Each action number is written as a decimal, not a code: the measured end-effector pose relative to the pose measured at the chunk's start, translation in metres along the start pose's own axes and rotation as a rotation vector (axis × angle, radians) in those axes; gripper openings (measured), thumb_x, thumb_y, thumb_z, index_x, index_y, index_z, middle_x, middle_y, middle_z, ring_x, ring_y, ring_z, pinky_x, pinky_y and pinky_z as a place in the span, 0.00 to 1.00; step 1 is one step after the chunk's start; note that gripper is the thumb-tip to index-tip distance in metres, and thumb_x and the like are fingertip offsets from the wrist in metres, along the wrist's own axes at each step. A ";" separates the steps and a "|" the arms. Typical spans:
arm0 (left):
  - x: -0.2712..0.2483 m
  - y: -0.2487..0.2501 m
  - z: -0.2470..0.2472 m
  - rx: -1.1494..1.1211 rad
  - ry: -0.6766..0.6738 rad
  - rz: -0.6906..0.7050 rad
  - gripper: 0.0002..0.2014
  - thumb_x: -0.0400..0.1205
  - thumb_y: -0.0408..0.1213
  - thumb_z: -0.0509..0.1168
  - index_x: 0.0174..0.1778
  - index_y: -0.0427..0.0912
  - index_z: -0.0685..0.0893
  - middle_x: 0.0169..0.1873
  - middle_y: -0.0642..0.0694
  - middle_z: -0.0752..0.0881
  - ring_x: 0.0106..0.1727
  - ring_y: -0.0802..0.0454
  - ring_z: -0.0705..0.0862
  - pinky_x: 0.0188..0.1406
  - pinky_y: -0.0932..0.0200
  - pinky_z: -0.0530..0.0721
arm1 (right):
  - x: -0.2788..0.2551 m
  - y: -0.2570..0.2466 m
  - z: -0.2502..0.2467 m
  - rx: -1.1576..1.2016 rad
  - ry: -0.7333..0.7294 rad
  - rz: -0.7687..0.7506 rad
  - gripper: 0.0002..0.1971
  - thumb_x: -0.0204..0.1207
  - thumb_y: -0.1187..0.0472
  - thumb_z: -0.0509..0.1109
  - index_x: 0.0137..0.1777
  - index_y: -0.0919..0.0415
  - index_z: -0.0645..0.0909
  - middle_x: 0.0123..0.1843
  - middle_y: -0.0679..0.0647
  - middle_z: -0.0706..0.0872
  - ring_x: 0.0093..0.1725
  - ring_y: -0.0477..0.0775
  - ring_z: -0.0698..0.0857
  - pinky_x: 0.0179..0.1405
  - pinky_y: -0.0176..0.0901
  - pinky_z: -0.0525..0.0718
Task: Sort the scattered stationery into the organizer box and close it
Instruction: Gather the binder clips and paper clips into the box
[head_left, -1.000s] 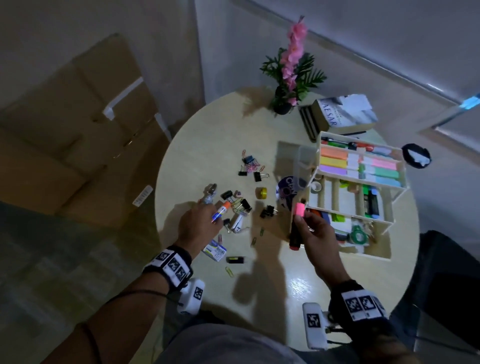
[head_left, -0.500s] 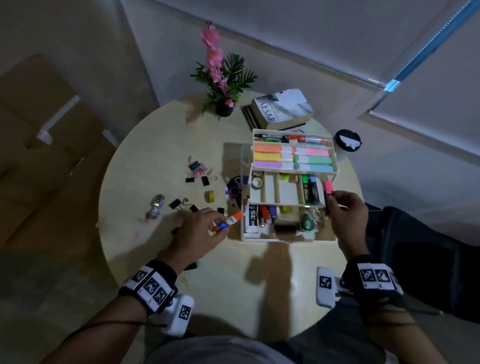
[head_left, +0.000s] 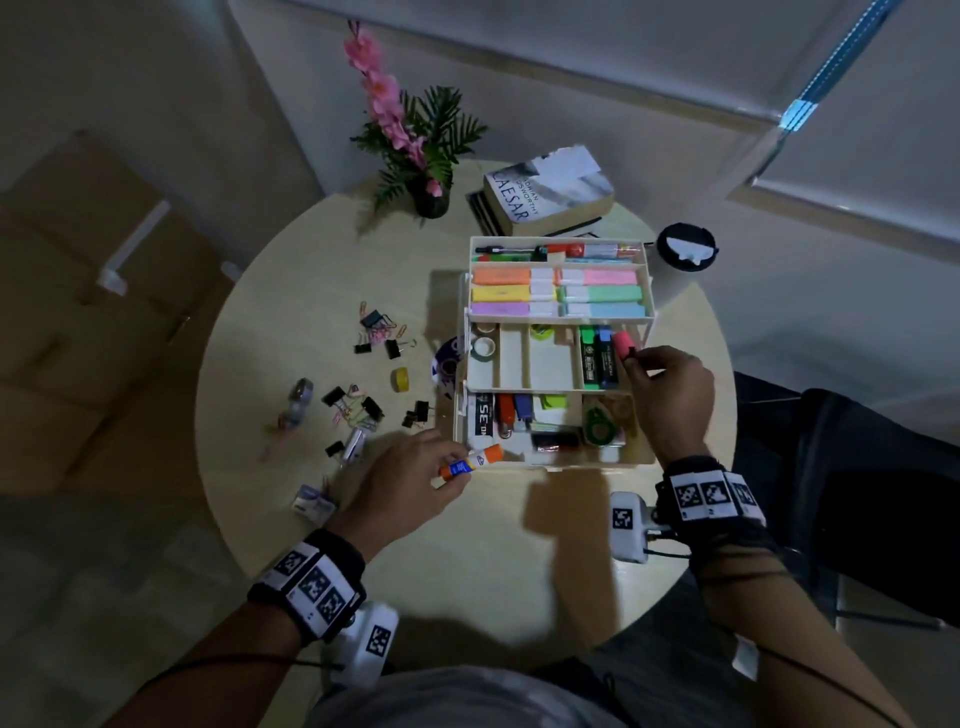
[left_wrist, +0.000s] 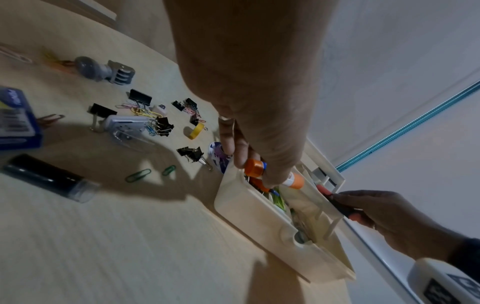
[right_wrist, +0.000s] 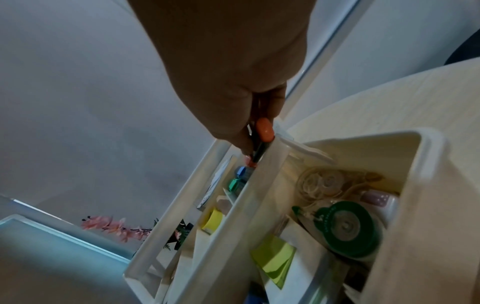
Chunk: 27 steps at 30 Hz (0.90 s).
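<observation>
The white tiered organizer box (head_left: 558, 462) stands open on the round table (head_left: 311, 291), its trays full of sticky notes, markers and tape. My right hand (head_left: 654, 374) pinches a pink-capped highlighter (head_left: 622, 344) over the right end of the middle tray, beside a green and a blue marker (head_left: 597, 358). The wrist view shows the highlighter (right_wrist: 261, 142) tilted down into that slot. My left hand (head_left: 415, 473) grips an orange-capped glue stick (head_left: 470, 461) at the box's front left corner; its orange end (left_wrist: 255, 167) hovers over the lowest tray.
Binder clips (head_left: 374, 410), paper clips, a yellow tape roll (head_left: 400, 378), a staple box (head_left: 313, 502) and a black tube (left_wrist: 49, 178) lie scattered left of the box. A potted flower (head_left: 415, 150) and stacked books (head_left: 550, 192) stand at the back edge.
My right hand has carried the highlighter from the table's front up to the middle tray's right end. My left hand brought the glue stick rightward to the box's front corner.
</observation>
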<state>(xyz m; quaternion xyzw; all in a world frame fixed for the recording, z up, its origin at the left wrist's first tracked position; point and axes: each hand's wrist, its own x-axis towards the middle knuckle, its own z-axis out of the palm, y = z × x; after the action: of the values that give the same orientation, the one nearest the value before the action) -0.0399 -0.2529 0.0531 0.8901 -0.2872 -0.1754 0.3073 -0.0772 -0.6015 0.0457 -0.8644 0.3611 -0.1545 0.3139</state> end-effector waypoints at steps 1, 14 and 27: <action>0.000 0.002 0.002 0.002 -0.008 -0.005 0.11 0.79 0.44 0.80 0.56 0.51 0.93 0.44 0.64 0.85 0.39 0.65 0.83 0.37 0.74 0.77 | 0.003 0.002 0.002 0.013 0.000 -0.026 0.10 0.81 0.53 0.78 0.55 0.57 0.95 0.48 0.55 0.95 0.43 0.57 0.91 0.41 0.47 0.86; 0.033 0.049 0.046 -0.035 -0.001 0.025 0.09 0.84 0.44 0.76 0.59 0.51 0.92 0.51 0.55 0.89 0.50 0.56 0.85 0.49 0.52 0.87 | 0.028 0.030 0.005 -0.035 -0.156 -0.220 0.12 0.86 0.53 0.74 0.62 0.57 0.93 0.51 0.57 0.83 0.47 0.58 0.84 0.41 0.44 0.76; 0.078 0.062 0.095 0.153 -0.094 -0.111 0.10 0.87 0.44 0.72 0.60 0.46 0.93 0.55 0.46 0.84 0.60 0.43 0.81 0.57 0.51 0.78 | 0.002 0.042 -0.011 0.007 -0.148 -0.409 0.11 0.84 0.61 0.72 0.64 0.62 0.85 0.60 0.60 0.79 0.60 0.59 0.81 0.52 0.46 0.82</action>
<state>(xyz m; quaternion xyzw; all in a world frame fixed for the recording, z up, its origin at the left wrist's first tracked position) -0.0511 -0.3838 0.0115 0.9163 -0.2641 -0.2114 0.2144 -0.1035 -0.6301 0.0268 -0.9275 0.1537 -0.1525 0.3049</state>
